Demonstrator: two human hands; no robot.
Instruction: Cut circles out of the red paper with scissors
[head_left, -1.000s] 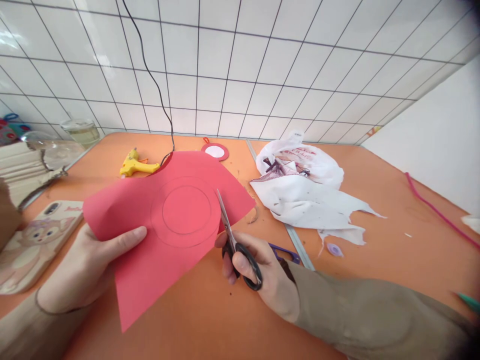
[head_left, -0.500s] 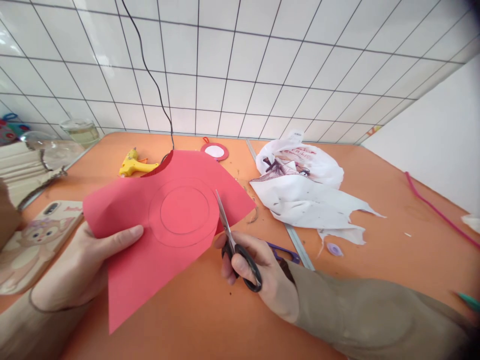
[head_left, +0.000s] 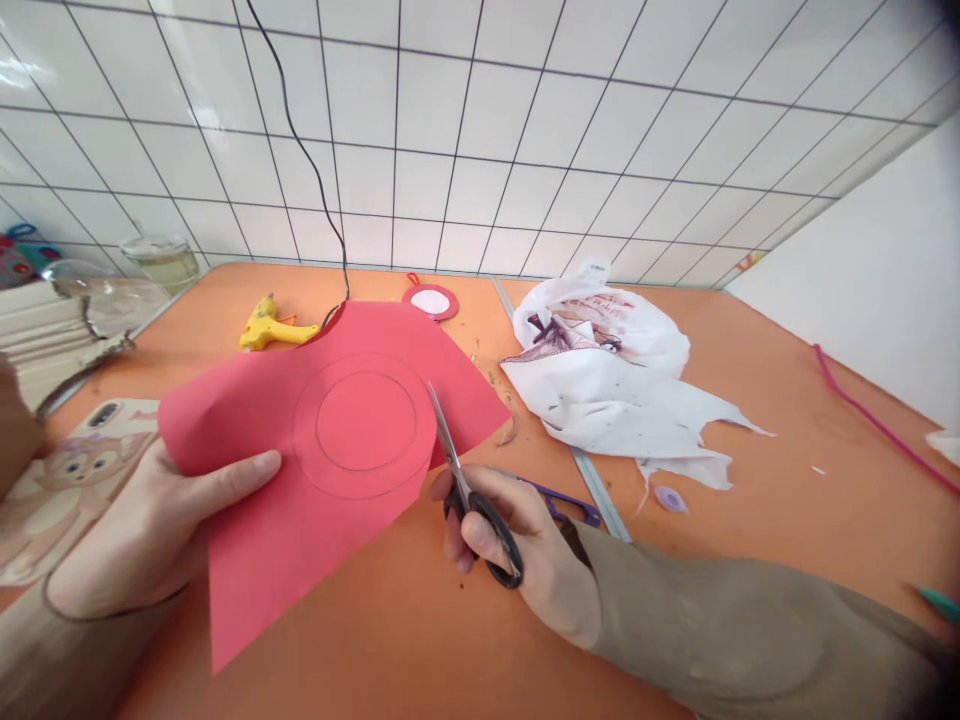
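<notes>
Glue gun (head_left: pixel 274 325) lay on table (head_left: pixel 750 350) behind paper sheet (head_left: pixel 360 425); bag (head_left: pixel 637 340) sat R of sheet, scissors (head_left: pixel 459 480) at its R side, phone (head_left: pixel 71 490) L, prob. a jar (head_left: pixel 160 265) behind

The left hand (head_left: pixel 161 515) pinched, its thumb (head_left: pixel 236 478) extended on top; the right hand (head_left: pixel 540 550) was curled, its sleeved forearm (head_left: pixel 720 620) slanting in from the lower right.

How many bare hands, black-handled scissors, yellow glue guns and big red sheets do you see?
Bare left hand and bare right hand: 2
Black-handled metal scissors: 1
Yellow plastic glue gun: 1
Big red sheet: 1
Total: 5
</notes>
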